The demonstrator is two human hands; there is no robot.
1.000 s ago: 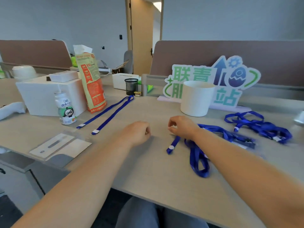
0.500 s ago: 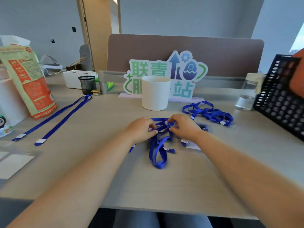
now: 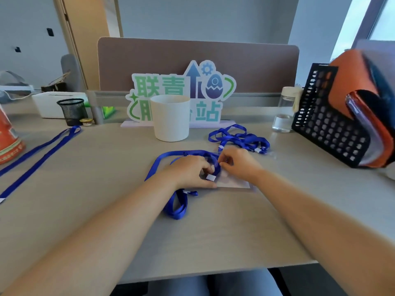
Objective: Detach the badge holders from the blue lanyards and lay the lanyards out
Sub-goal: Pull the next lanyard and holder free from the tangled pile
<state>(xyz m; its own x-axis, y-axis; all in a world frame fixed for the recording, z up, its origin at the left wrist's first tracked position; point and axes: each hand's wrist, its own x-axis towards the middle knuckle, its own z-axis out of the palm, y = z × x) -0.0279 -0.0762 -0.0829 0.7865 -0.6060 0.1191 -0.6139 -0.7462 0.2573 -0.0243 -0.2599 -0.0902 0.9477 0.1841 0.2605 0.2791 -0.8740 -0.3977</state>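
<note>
A tangled blue lanyard [image 3: 177,201] lies in the middle of the desk, with a clear badge holder [image 3: 234,183] under my hands. My left hand [image 3: 190,173] has its fingers curled round the lanyard's end by a white clip. My right hand [image 3: 239,164] pinches the strap just opposite, above the holder. A second bunched blue lanyard [image 3: 239,137] lies behind my right hand. A third blue lanyard [image 3: 40,149] is stretched out straight at the left.
A white cup [image 3: 171,118] and a cut-out sign [image 3: 181,90] stand behind the work spot. A black mesh file rack [image 3: 329,127] with orange folders fills the right side, a glass bottle [image 3: 285,110] beside it. A mesh pen pot [image 3: 72,111] sits at back left.
The view has swung right from the left side of the desk. Both hands came together on the tangled lanyard and now work at its clip over the badge holder.
</note>
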